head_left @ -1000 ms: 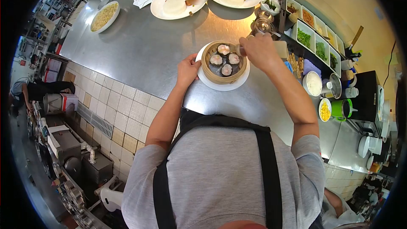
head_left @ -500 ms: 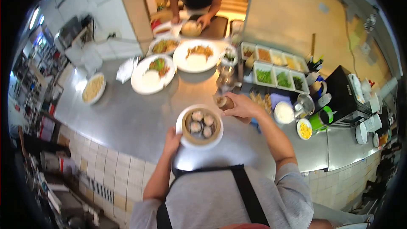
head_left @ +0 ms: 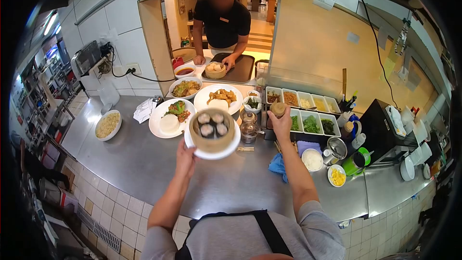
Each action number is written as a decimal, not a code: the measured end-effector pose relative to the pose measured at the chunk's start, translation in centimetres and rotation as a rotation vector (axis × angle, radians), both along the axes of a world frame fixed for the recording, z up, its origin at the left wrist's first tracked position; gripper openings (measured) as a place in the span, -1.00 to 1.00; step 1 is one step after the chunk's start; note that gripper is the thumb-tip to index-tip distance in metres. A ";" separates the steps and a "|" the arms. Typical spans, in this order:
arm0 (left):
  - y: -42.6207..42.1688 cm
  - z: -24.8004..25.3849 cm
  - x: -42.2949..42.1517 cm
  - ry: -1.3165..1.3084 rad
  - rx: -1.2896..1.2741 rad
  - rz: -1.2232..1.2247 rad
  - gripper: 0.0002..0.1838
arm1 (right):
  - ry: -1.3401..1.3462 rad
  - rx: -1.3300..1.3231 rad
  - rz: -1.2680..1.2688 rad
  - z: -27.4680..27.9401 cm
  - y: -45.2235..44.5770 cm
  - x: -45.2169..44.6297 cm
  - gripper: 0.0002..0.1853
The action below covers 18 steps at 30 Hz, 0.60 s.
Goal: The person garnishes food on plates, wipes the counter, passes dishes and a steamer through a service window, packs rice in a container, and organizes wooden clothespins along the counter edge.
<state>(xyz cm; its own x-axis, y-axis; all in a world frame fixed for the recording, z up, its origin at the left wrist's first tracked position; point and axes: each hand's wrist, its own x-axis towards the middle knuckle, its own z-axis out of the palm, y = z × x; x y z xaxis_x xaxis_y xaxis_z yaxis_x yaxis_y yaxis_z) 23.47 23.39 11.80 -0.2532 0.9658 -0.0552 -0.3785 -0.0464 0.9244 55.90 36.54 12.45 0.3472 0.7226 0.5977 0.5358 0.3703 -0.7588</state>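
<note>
My left hand point(head_left: 185, 159) grips the edge of a white plate point(head_left: 225, 153) that bears a round bamboo steamer point(head_left: 226, 143). Inside the steamer sit several dumplings point(head_left: 207, 130). In my right hand point(head_left: 283, 124), closed around it, is a brown cylindrical container point(head_left: 277, 110) whose kind I cannot make out. It is held over the near left edge of the topping trays point(head_left: 295, 124). A glass jar point(head_left: 249, 128) stands between the two hands. Past the steamer lie a plate with rice and greens point(head_left: 158, 115) and another with rice and a brown dish point(head_left: 234, 92).
Across the pass, a person point(head_left: 224, 24) rests a hand by another bamboo steamer point(head_left: 215, 71) on a dark tray point(head_left: 245, 70). A noodle bowl point(head_left: 109, 125) is at left. A blue cloth point(head_left: 278, 166), rice bowl point(head_left: 312, 160) and yellow-food bowl point(head_left: 337, 175) are at right.
My left hand has carried the plate and steamer forward toward the pass. My right hand has moved the brown container away from the steamer, forward and right. The view has tilted up.
</note>
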 end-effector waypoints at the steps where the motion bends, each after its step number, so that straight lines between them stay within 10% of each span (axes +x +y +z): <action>1: 1.7 0.4 0.0 0.011 0.031 -0.005 -0.47 | -0.017 0.005 0.003 -0.6 0.3 0.0 -0.39; 18: 20.0 1.7 4.1 -0.150 0.116 0.175 -0.49 | -0.851 -0.399 0.267 -7.5 -19.2 4.8 -0.50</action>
<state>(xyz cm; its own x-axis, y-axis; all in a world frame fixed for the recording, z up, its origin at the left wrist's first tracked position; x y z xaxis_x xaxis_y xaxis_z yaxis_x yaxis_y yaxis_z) 27.52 43.44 13.54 -0.4147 0.9100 0.0039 -0.4880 -0.2260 0.8430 60.69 17.32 4.92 -0.2916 0.9184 0.2675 0.8984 0.3589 -0.2531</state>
